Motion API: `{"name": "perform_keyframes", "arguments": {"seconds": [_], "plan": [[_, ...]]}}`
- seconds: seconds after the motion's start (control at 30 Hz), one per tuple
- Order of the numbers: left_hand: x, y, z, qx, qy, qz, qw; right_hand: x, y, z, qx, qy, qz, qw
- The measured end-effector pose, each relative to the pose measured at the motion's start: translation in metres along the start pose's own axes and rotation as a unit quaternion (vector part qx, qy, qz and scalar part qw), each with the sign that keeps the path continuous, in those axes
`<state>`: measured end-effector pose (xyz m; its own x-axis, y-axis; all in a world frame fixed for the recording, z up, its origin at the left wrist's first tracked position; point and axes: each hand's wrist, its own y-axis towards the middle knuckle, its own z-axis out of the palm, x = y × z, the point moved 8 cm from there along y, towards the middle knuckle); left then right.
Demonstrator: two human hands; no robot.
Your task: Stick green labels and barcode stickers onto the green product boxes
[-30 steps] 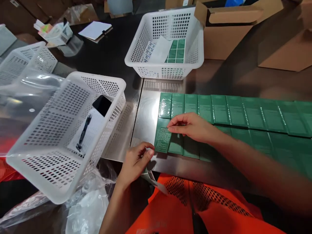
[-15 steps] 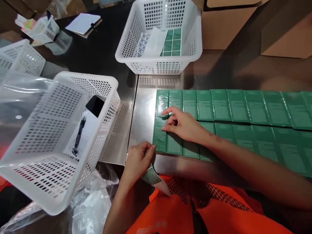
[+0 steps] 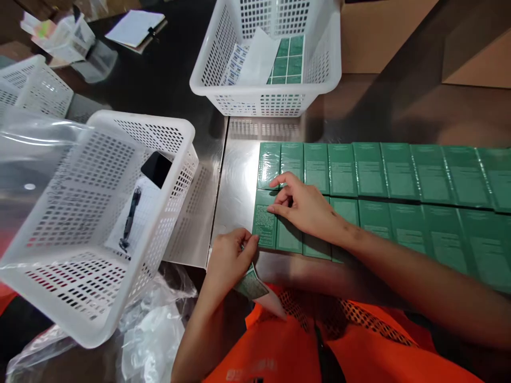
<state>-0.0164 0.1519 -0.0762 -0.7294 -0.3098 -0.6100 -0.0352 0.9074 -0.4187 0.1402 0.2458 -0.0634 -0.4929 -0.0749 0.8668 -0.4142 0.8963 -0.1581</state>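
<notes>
Two rows of green boxes [image 3: 343,169] lie side by side on the steel table, shiny as if film-wrapped. On the leftmost box of the near row sits a green label [image 3: 265,225] with a fine pattern and small print. My right hand [image 3: 295,202] is over this box, index finger stretched out and thumb apart from it, the thumb tip at the label's upper right edge. The other fingers curl in, with nothing visible in them. My left hand [image 3: 235,255], at the box's lower left corner, pinches a bent sheet of green stickers [image 3: 253,284] hanging toward my orange vest.
A white basket [image 3: 267,90] at the back holds sticker sheets and paper. The left basket [image 3: 139,118] contains a phone [image 3: 156,169], a pen [image 3: 131,218] and paper, with clear plastic [image 3: 35,143] over its side. Cardboard boxes [image 3: 383,37] stand back right; a clipboard [image 3: 136,29] lies back left.
The view has shifted slightly, so the boxes and baskets sit a little differently in frame. Both hands keep nearly the same pose at the leftmost near box.
</notes>
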Motion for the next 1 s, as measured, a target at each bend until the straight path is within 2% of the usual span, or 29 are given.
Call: {"name": "perform_keyframes", "arguments": {"seconds": [0.2,0.3,0.37,0.43,0.5,0.6,0.7,0.77,0.87,0.93,1.0], "plan": [[-0.008,0.004,-0.002,0.018,0.049,-0.013,0.999,0.002,-0.004,0.003,-0.049,-0.069,-0.022,0.996],[-0.005,0.002,-0.005,0.023,0.051,-0.015,0.998,-0.003,-0.003,-0.004,-0.109,-0.113,-0.026,0.987],[0.000,-0.002,-0.008,0.009,0.049,-0.018,0.999,-0.004,0.000,-0.009,-0.124,-0.127,-0.030,0.984],[0.005,-0.007,-0.016,-0.042,0.050,-0.025,0.998,-0.001,-0.001,-0.011,-0.103,-0.116,-0.043,0.987],[0.011,-0.016,-0.033,-0.145,0.045,-0.043,0.987,0.010,-0.011,-0.009,-0.061,-0.078,-0.058,0.993],[0.019,-0.037,-0.060,-0.339,0.004,-0.072,0.938,0.035,-0.041,-0.003,-0.003,-0.007,-0.083,0.997],[0.020,-0.055,-0.074,-0.469,-0.050,-0.068,0.879,0.056,-0.073,0.008,-0.006,0.019,-0.128,0.992],[0.016,-0.061,-0.078,-0.516,-0.074,-0.051,0.852,0.062,-0.087,0.018,-0.038,0.028,-0.159,0.986],[0.004,-0.066,-0.080,-0.552,-0.097,-0.018,0.828,0.063,-0.095,0.032,-0.086,0.046,-0.198,0.975],[0.000,-0.067,-0.078,-0.559,-0.116,-0.008,0.821,0.061,-0.094,0.040,-0.089,0.057,-0.196,0.975],[0.000,-0.067,-0.076,-0.553,-0.130,-0.010,0.823,0.057,-0.090,0.044,-0.066,0.064,-0.164,0.982]]}}
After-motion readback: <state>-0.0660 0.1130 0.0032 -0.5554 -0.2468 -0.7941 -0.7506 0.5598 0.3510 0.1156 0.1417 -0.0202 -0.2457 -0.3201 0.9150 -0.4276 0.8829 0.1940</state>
